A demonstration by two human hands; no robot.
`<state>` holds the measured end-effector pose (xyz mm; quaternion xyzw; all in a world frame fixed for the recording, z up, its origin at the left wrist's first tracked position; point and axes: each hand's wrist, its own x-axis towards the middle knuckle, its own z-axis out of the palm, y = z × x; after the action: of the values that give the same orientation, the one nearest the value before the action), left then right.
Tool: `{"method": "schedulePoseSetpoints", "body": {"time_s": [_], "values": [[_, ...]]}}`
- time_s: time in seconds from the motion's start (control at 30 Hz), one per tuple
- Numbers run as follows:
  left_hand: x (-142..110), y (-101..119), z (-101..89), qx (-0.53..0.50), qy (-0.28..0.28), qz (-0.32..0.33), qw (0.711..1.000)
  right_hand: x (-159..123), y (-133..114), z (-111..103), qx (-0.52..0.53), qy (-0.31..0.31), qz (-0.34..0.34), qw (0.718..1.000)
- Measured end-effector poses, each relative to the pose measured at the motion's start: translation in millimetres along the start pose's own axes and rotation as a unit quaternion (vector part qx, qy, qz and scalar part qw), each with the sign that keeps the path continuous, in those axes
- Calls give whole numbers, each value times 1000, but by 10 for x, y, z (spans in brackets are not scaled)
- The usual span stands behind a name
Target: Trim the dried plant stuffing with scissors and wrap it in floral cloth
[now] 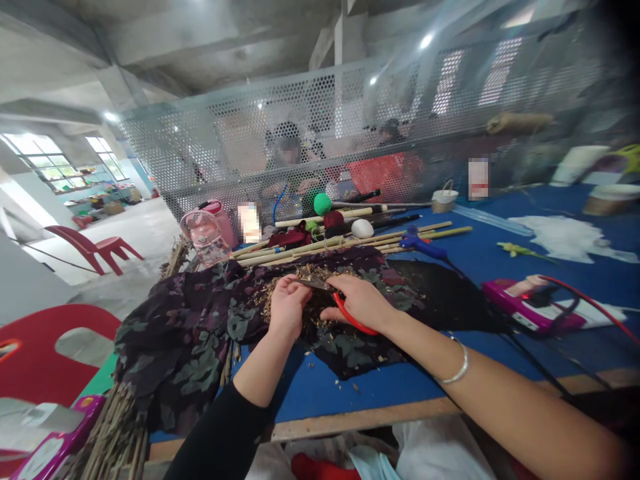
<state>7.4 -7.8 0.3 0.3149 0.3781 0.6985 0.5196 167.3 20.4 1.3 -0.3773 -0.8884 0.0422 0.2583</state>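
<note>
My right hand [363, 301] is wrapped round red-handled scissors [350, 315], whose dark blades point left toward my other hand. Close to the blade tips, my left hand [289, 301] is pinched shut; what its fingers hold is too small to make out. Below both hands lies a dark cloth with a floral pattern [183, 333]. A heap of small brown plant bits [313, 272] is spread over it, and some crumbs are scattered on the blue table top [310, 393].
Behind the cloth lie bamboo sticks [300, 250], a white ball [362, 229], a green ball [323, 203] and a blue glue gun [423, 245]. A purple device [533, 307] with cords stands right. Bundled dry stalks [113, 433] lean at lower left. A perforated metal screen [225, 133] borders the table; people sit beyond.
</note>
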Motion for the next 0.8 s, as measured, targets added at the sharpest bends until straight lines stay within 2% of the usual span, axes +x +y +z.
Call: {"method": "schedulePoseSetpoints", "body": {"time_s": [0.3, 0.53, 0.8], "values": [[2, -19, -35, 55, -4, 52, 997, -8, 4, 0, -19, -4, 8, 1000], [12, -45, -48, 69, 17, 61, 996, -12, 30, 25, -50, -24, 24, 998], [43, -88, -63, 91, 13, 80, 993, -16, 37, 32, -79, -24, 22, 996]]}}
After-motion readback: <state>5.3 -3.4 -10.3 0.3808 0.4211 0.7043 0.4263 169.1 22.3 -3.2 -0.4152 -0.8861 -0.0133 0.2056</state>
